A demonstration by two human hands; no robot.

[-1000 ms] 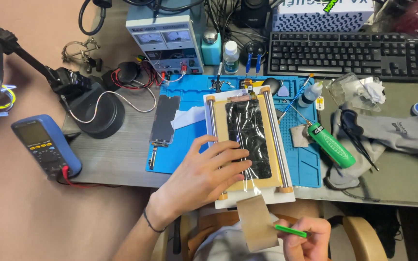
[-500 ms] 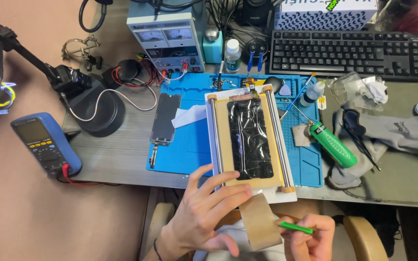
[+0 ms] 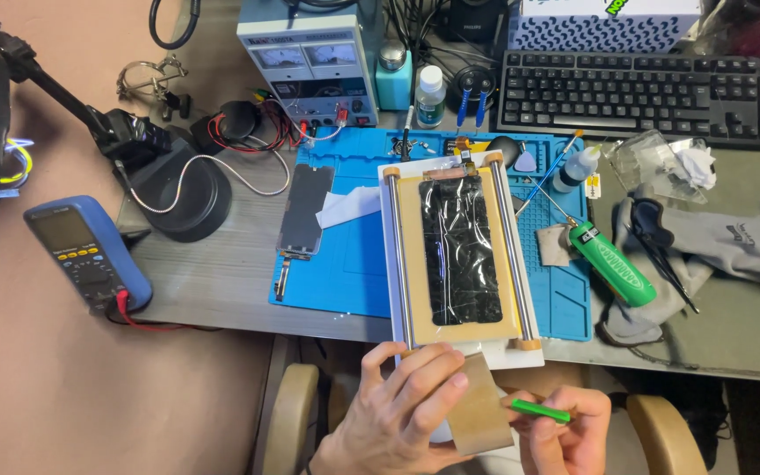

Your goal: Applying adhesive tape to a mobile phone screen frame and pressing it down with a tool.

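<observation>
My left hand (image 3: 402,413) pinches a tan rectangular card (image 3: 477,406) just below the front edge of a white heating plate (image 3: 455,255). A black cracked phone screen (image 3: 461,252) lies flat on that plate between two metal rails. My right hand (image 3: 566,433) sits at the bottom right, fingers closed around a thin green tool (image 3: 540,410) whose tip points left toward the card. Both hands hover off the desk's front edge, above a chair.
A blue work mat (image 3: 345,264) lies under the plate, with a dark phone panel (image 3: 303,211) on it. A blue multimeter (image 3: 85,255) is left, a green cylinder (image 3: 613,264) and grey gloves (image 3: 732,246) right, a bench power supply (image 3: 310,62) and keyboard (image 3: 653,88) behind.
My left hand has pulled back off the phone screen toward me and taken hold of the tan card. The right hand with the green tool has stayed about where it was.
</observation>
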